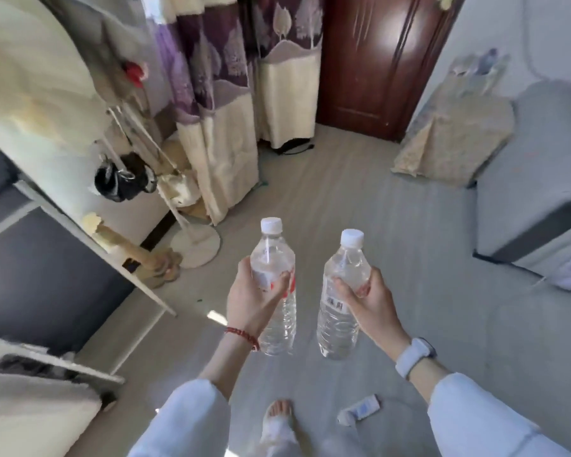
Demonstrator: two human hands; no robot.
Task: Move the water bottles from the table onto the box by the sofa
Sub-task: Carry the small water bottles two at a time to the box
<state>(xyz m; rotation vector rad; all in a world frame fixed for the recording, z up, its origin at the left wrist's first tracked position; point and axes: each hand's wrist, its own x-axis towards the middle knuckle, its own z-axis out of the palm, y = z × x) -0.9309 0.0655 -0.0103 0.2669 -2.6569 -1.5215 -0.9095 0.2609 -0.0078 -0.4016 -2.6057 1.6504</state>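
I carry two clear water bottles with white caps, both upright above the floor. My left hand (251, 293) is wrapped around the middle of the left bottle (274, 258), which has a red and white label. My right hand (370, 295) grips the upper body of the right bottle (340, 318), whose barcode label faces me. The grey sofa (534, 179) stands at the right. Past its far end is a cloth-draped block (455, 140) that may be the box; I cannot tell for sure.
A white-framed table (89, 232) runs along the left. A white floor stand (195, 245) and patterned curtains (225, 103) are ahead on the left, a dark wooden door (376, 61) straight ahead. A small white tube (360, 409) lies on the floor near my foot.
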